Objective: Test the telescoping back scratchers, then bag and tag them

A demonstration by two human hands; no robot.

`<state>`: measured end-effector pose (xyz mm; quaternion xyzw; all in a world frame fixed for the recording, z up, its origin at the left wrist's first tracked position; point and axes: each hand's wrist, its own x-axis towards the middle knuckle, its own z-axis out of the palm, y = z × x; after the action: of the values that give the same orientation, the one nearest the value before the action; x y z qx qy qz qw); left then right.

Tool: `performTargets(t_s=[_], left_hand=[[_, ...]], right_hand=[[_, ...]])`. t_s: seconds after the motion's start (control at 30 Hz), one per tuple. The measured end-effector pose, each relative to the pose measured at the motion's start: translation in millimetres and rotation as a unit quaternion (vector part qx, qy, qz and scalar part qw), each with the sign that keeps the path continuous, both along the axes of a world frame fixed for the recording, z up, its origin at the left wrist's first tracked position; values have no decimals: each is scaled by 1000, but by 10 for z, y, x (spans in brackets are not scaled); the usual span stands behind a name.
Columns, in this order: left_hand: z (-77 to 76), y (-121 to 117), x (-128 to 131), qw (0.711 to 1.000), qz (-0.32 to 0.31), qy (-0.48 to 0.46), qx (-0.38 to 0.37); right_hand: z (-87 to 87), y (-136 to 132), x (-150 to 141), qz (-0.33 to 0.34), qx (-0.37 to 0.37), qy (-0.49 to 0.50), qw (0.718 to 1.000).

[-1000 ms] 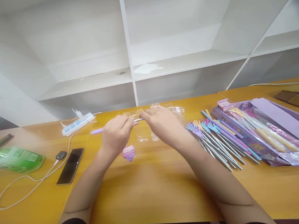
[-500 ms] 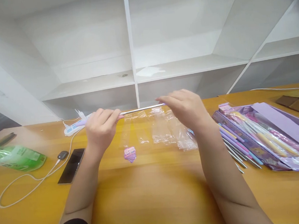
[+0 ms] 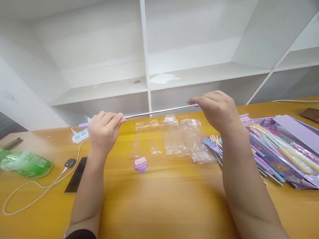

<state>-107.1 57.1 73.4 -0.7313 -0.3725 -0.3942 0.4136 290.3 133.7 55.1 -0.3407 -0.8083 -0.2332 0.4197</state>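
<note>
A telescopic back scratcher (image 3: 159, 111) with a thin metal rod and a purple handle is held level above the back of the table. My left hand (image 3: 104, 130) is wrapped round it near the handle, whose purple end sticks out to the left. At the other end, my right hand (image 3: 221, 110) grips the purple tip, and its palm hides most of that end. Below the rod lie several clear plastic bags (image 3: 174, 138) and a small fanned stack of pink and purple cards (image 3: 140, 165). More back scratchers (image 3: 213, 144) with coloured hand-shaped heads lie partly behind my right forearm.
On the right, an open purple box (image 3: 295, 123) holds several wrapped back scratchers. To the left are a green bottle (image 3: 26, 164), a black phone (image 3: 75, 177), a white cable and a power strip (image 3: 80, 136). White shelving (image 3: 146, 61) stands behind the table.
My right hand has moved right, away from my left, and a longer stretch of metal rod shows between them. The hand-shaped heads have come into sight beside my right forearm.
</note>
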Motion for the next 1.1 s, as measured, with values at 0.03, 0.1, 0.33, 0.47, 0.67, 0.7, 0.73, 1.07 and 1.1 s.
performTargets(t_s=[0.03,0.1,0.33,0.47,0.67,0.7,0.73,1.07,1.1], left_hand=[[5,14,-39,1000,2,2,-2],[20,32,-133,1000,9,4,-2],[92,30,-486,1000,19,-18,17],[106,60,-567,999,2,-4,37],[174,-18,-904,998,8,-11,56],[180,-35,-962,999,7,-8,53],[182,-46,-1009,999,6,-4,48],[166,-13,-1160,1000,-13,-14,15],[175,-35,-1162,999,-20,-22,13]], right_hand=[[-11,32,65,-1,0,6,1000],[-24,83,214,-3,10,22,1000],[-68,182,834,-107,54,138,983],[-109,217,941,-77,67,148,984],[-84,314,1149,-180,39,188,965],[-65,326,1196,-217,12,204,955],[-44,333,1233,-245,-12,218,945],[116,46,1036,-218,-35,238,946],[126,2,1032,-222,-22,234,946]])
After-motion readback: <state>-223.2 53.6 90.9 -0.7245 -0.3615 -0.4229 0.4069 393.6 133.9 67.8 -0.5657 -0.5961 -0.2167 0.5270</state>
